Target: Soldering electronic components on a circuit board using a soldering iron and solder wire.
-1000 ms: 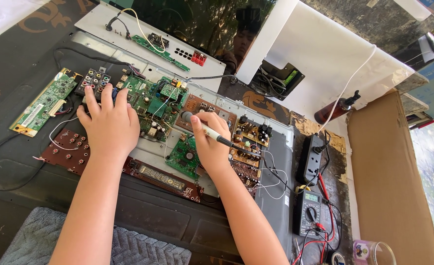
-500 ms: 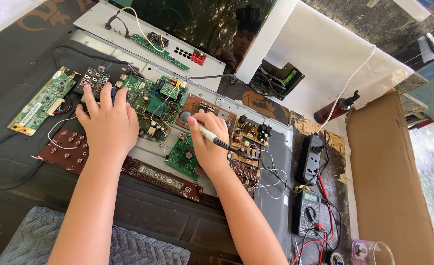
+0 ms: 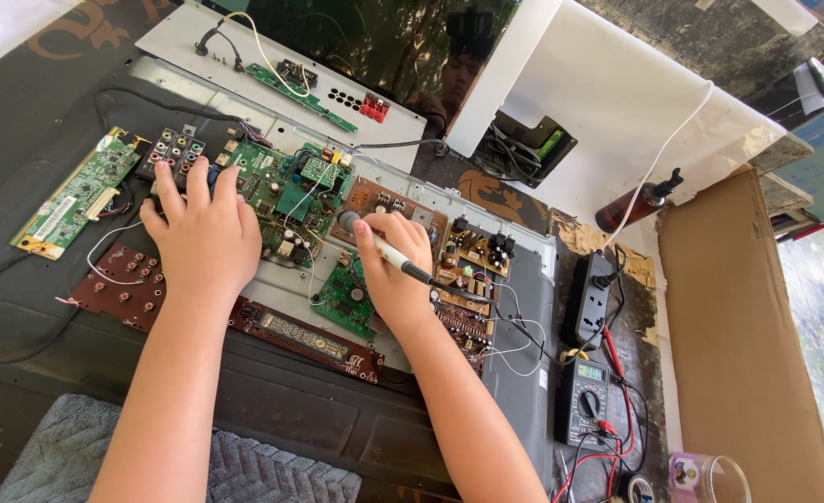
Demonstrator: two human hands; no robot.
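Observation:
My left hand lies flat, fingers spread, on the left edge of a large green circuit board that sits on a grey metal chassis. My right hand is closed around a thin pen-like tool with a white shaft and black grip; its tip points up-left at a brown board. A small green board lies just below that hand. A brown power board with dark components sits to its right.
A long green board and a dark red button board lie at the left. A multimeter with red and black leads, a black power strip, a brown bottle, a cardboard sheet and a grey cloth surround the work.
Both hands stay on the boards; the right hand with the tool has shifted only slightly.

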